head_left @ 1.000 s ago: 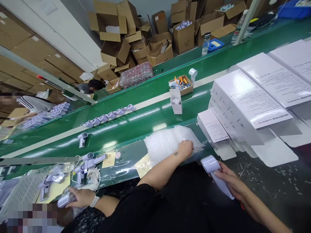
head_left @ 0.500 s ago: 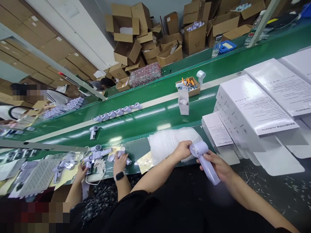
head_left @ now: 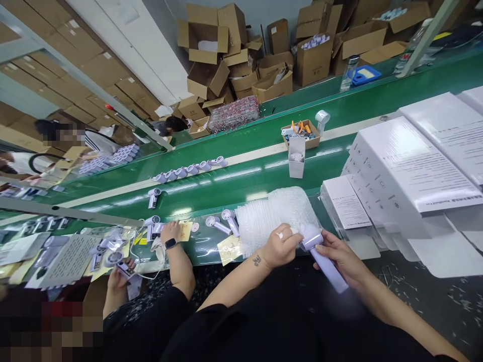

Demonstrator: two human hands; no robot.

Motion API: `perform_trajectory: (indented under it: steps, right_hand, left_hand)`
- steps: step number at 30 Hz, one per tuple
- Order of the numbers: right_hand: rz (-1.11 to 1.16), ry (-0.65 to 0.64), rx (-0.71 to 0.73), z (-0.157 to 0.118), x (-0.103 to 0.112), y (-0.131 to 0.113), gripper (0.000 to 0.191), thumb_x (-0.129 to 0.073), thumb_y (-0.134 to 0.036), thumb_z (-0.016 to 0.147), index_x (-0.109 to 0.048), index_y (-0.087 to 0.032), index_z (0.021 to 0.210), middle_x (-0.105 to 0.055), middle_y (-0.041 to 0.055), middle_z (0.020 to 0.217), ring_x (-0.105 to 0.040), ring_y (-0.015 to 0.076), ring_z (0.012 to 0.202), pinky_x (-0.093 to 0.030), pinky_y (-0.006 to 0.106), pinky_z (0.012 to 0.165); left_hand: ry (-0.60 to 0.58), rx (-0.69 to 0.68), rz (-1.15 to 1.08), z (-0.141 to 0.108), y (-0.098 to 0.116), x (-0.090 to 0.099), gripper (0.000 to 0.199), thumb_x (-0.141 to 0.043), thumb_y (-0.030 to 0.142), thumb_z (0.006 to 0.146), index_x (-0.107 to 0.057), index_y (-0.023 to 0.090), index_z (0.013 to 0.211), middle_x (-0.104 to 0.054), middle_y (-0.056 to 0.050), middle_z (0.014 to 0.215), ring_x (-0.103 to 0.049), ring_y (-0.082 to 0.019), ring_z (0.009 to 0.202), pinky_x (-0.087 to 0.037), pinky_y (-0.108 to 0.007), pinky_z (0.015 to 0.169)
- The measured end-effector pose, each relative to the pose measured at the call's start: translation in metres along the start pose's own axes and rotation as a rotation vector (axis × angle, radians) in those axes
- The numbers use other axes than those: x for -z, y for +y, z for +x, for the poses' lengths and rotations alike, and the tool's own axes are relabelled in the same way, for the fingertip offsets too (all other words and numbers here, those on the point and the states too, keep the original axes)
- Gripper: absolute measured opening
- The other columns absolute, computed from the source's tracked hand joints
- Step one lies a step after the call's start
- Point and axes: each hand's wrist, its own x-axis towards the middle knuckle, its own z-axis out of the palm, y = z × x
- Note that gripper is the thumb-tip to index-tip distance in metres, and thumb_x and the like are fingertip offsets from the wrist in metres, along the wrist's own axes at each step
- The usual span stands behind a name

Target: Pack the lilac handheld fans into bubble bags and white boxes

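A lilac handheld fan [head_left: 329,267] slants down in front of me, its round head up and its handle toward my body. My right hand [head_left: 341,254] is closed around it just below the head. At the left side of the fan head, my left hand [head_left: 281,247] has its fingers bent together. Small bits of white show between those fingers; what they are I cannot make out. Just beyond my left hand lies a stack of clear bubble bags [head_left: 260,221]. Two more lilac fans [head_left: 229,221] lie left of the stack, near a yellow note [head_left: 229,250].
White printed boxes [head_left: 411,166] are stacked at the right, with a smaller box stack [head_left: 345,203] before them. An open white box [head_left: 297,158] stands near a tool carton [head_left: 311,136]. At left, a co-worker's hand [head_left: 118,276] holds a fan; the other hand [head_left: 170,232] reaches over the bench.
My left hand has curled in closer, and white bits now show in its fingers. Two fans now lie beside the bubble bags; the co-worker's watch hand has moved away from there, leftward.
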Motion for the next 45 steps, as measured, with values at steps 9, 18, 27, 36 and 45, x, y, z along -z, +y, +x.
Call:
perform_trajectory:
  steps: [9, 18, 27, 36, 45]
  right_hand:
    - [0.050, 0.119, 0.093, -0.010, -0.015, 0.006, 0.038, -0.072, -0.027, 0.071, -0.055, -0.029, 0.104, -0.055, -0.0001, 0.105, -0.056, 0.0157, 0.076, -0.058, 0.033, 0.054]
    - [0.043, 0.255, 0.205, -0.015, -0.032, 0.015, 0.038, -0.074, -0.031, 0.069, -0.052, -0.027, 0.100, -0.057, -0.0021, 0.101, -0.059, 0.0134, 0.071, -0.059, 0.033, 0.058]
    - [0.137, 0.293, 0.091, -0.007, -0.030, 0.021, 0.041, -0.074, -0.029, 0.068, -0.050, -0.026, 0.100, -0.064, -0.0021, 0.077, -0.064, 0.0171, 0.061, -0.058, 0.033, 0.054]
    - [0.140, 0.432, 0.003, -0.010, -0.027, 0.014, 0.018, -0.063, -0.025, 0.075, -0.046, -0.023, 0.078, -0.060, -0.0030, 0.059, -0.063, 0.0151, 0.053, -0.053, 0.025, 0.048]
    - [-0.590, 0.283, 0.307, -0.062, -0.034, -0.037, 0.027, -0.060, -0.045, 0.079, -0.055, -0.019, 0.084, -0.065, 0.0022, 0.063, -0.063, 0.0145, 0.056, -0.051, 0.025, 0.053]
  left_hand:
    - [-0.049, -0.212, 0.200, -0.019, -0.008, 0.012, 0.031, -0.043, 0.006, 0.079, -0.052, 0.011, 0.108, -0.056, -0.006, 0.074, -0.053, -0.016, 0.067, -0.051, -0.035, 0.066]
    - [0.072, 0.060, 0.377, -0.010, -0.018, -0.005, 0.007, -0.050, 0.013, 0.080, -0.054, 0.015, 0.074, -0.048, -0.002, 0.061, -0.048, -0.015, 0.063, -0.041, -0.026, 0.056]
    - [-0.092, -0.016, 0.269, -0.020, -0.004, -0.002, 0.008, -0.048, 0.014, 0.078, -0.055, 0.015, 0.082, -0.052, -0.004, 0.064, -0.051, -0.016, 0.065, -0.043, -0.027, 0.057]
    - [-0.311, 0.539, -0.358, -0.001, 0.025, 0.005, 0.011, -0.048, 0.016, 0.071, -0.058, 0.016, 0.078, -0.055, 0.000, 0.060, -0.052, -0.011, 0.055, -0.042, -0.022, 0.053]
    - [-0.316, 1.018, -1.034, 0.037, 0.007, 0.072, 0.021, -0.057, 0.028, 0.071, -0.058, 0.013, 0.086, -0.055, 0.000, 0.056, -0.051, -0.010, 0.047, -0.036, -0.017, 0.041]
